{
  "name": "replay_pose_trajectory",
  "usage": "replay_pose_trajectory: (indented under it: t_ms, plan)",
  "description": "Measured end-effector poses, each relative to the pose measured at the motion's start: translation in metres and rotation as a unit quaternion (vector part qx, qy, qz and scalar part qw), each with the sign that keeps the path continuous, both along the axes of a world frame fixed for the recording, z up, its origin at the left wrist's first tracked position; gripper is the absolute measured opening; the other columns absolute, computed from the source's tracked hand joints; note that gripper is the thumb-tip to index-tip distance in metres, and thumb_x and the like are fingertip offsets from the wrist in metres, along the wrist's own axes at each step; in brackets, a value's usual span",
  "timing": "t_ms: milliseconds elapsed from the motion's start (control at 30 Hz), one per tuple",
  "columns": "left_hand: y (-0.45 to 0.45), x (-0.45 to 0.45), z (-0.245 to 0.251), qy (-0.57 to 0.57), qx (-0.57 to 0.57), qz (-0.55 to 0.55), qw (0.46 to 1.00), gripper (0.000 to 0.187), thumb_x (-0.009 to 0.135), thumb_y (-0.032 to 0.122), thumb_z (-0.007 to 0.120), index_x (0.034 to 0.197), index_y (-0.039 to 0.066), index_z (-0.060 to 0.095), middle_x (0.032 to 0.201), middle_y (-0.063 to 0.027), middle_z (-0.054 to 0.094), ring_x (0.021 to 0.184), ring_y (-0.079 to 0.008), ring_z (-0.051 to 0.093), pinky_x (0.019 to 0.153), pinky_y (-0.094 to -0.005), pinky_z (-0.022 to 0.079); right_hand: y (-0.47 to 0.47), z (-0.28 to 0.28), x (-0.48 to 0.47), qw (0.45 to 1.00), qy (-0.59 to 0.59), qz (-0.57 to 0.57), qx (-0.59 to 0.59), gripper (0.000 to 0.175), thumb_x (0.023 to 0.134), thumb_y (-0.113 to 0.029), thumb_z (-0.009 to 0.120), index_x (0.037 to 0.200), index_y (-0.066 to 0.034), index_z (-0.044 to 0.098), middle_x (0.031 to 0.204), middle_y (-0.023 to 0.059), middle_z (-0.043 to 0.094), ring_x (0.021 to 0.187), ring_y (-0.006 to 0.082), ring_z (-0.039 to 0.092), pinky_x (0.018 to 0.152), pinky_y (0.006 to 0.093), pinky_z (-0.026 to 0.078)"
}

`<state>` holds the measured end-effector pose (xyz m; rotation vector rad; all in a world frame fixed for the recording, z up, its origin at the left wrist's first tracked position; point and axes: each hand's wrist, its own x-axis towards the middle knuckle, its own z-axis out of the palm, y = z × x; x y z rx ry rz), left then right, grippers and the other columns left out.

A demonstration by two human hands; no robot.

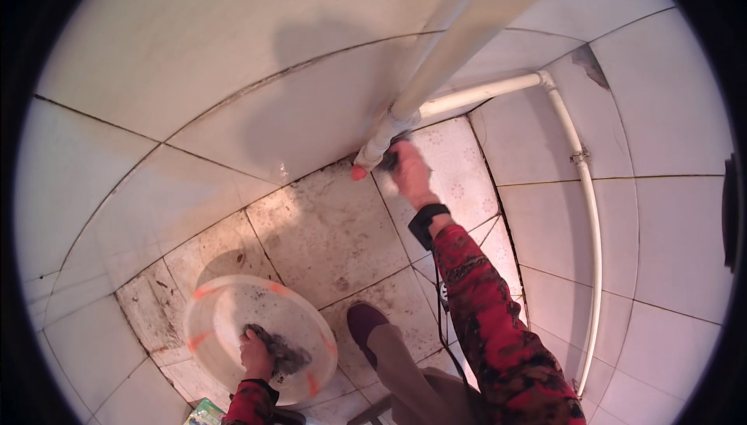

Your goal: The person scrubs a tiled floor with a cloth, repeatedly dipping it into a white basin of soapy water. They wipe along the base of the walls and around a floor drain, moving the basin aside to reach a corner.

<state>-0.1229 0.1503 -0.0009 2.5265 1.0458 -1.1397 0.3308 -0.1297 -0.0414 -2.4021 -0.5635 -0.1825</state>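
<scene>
My left hand (pixel 257 356) is inside a pale plastic basin (pixel 201 340) with orange marks around its rim. Its fingers are closed on a dark grey, wet-looking rag (pixel 289 357), and dark specks lie on the basin's bottom. Up by the wall, my right hand (pixel 411 169) is at the foot of a white plastic pipe (pixel 378 144), slightly blurred. Dark material (pixel 388 161), seemingly another rag, shows in its grip, partly hidden by hand and pipe. A small red tip (pixel 359 173) shows at the pipe's lower end; what it is I cannot tell.
Brown stains cover the floor tiles (pixel 335 244) along the wall. A white pipe (pixel 592 238) runs around the corner and down the right tiled wall. My dark shoe (pixel 365 326) is beside the basin. A dark cord (pixel 442 326) hangs by my right sleeve. A green packet (pixel 205 413) lies at the bottom edge.
</scene>
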Motion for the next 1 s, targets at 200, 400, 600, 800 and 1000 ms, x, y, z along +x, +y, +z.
replay_pose_trajectory:
  t_ms: [200, 400, 600, 800, 1000]
  plan:
    - [0.004, -0.004, -0.004, -0.011, -0.009, -0.008, 1.0, 0.068, 0.067, 0.011, 0.078, 0.117, 0.001, 0.035, 0.116, -0.0241, 0.047, 0.099, -0.043, 0.058, 0.081, -0.0483, 0.052, -0.004, -0.006, 0.006, 0.996, 0.029, 0.088, 0.006, 0.029, 0.072, 0.004, 0.06, 0.099, -0.0076, 0.058, 0.094, 0.0178, 0.062, 0.092, 0.0387, 0.059, 0.08, 0.0427, 0.049]
    - [0.002, -0.002, -0.003, -0.004, -0.002, 0.003, 1.0, 0.062, 0.07, 0.014, 0.078, 0.114, 0.003, 0.037, 0.116, -0.0208, 0.048, 0.101, -0.0413, 0.058, 0.08, -0.0475, 0.053, 0.008, -0.011, -0.002, 0.999, 0.024, 0.024, 0.014, 0.024, 0.073, 0.005, 0.057, 0.094, -0.0057, 0.059, 0.093, 0.0183, 0.062, 0.093, 0.0377, 0.059, 0.081, 0.0441, 0.048]
    - [0.005, -0.007, -0.007, -0.008, -0.011, 0.003, 1.0, 0.06, 0.071, 0.016, 0.077, 0.114, 0.003, 0.037, 0.115, -0.0204, 0.048, 0.1, -0.0405, 0.058, 0.08, -0.0474, 0.053, -0.008, -0.001, 0.012, 0.999, 0.033, 0.015, -0.004, 0.033, 0.074, 0.009, 0.054, 0.102, -0.0071, 0.057, 0.098, 0.0165, 0.063, 0.093, 0.0382, 0.06, 0.084, 0.0417, 0.049]
    - [0.013, -0.021, -0.029, -0.037, -0.026, -0.069, 0.997, 0.061, 0.072, 0.018, 0.077, 0.115, 0.003, 0.037, 0.114, -0.0202, 0.048, 0.1, -0.0396, 0.059, 0.08, -0.047, 0.053, 0.0, -0.013, 0.003, 1.0, 0.001, 0.007, 0.019, 0.026, 0.071, 0.005, 0.056, 0.094, -0.0067, 0.059, 0.089, 0.0178, 0.062, 0.089, 0.0396, 0.059, 0.077, 0.0446, 0.048]
    - [0.008, -0.012, -0.013, -0.012, -0.013, 0.007, 1.0, 0.068, 0.066, 0.012, 0.078, 0.118, 0.003, 0.035, 0.118, -0.0247, 0.047, 0.097, -0.0421, 0.059, 0.081, -0.0468, 0.052, -0.007, -0.008, 0.011, 1.0, -0.003, -0.006, 0.026, 0.027, 0.07, 0.006, 0.057, 0.093, -0.0077, 0.059, 0.092, 0.0162, 0.063, 0.092, 0.0371, 0.06, 0.08, 0.0437, 0.048]
